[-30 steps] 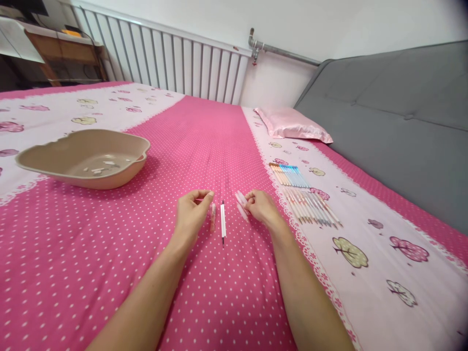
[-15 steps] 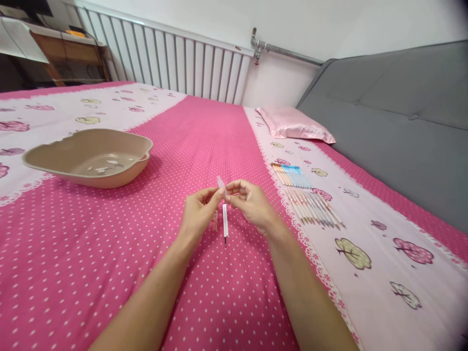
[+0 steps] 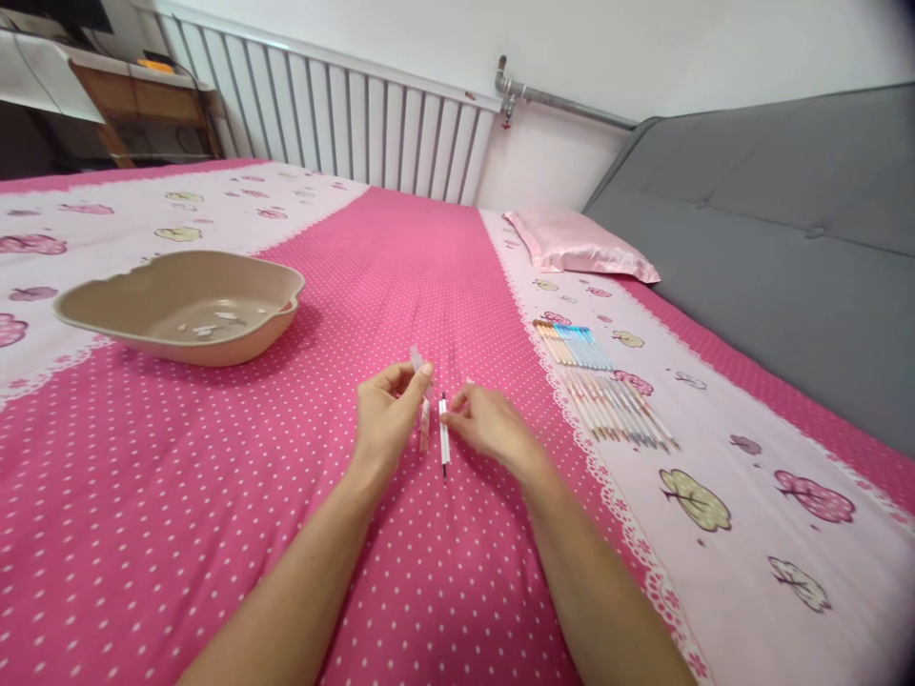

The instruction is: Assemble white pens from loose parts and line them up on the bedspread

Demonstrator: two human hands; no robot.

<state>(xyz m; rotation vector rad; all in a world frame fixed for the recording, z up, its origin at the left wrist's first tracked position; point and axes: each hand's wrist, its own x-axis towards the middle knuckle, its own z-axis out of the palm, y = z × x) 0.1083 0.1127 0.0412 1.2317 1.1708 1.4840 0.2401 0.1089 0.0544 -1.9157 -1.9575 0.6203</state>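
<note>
My left hand [image 3: 390,405] pinches a translucent pale pink pen sleeve [image 3: 417,359] between thumb and fingers, its end pointing up. Below those fingers lies a pinkish pen barrel [image 3: 424,429] on the bed. White pen refills [image 3: 444,438] with dark tips lie just to its right, side by side. My right hand [image 3: 490,419] is low over the bed with fingers curled together, its thumb tip at the refills' right edge; whether it touches them I cannot tell. A small pale bit [image 3: 469,381] shows above its fingers, its kind unclear.
A beige basin [image 3: 178,348] with several white scraps [image 3: 207,331] stands on the left. To the right lie a row of blue and orange pens [image 3: 576,345] and a row of pale pens [image 3: 619,410]. A pink pillow [image 3: 579,243] rests by the grey headboard [image 3: 772,210].
My hands have parted. The right hand has let go of the sleeve and moved down and right beside the refills; the left still holds the sleeve. The view has shifted slightly.
</note>
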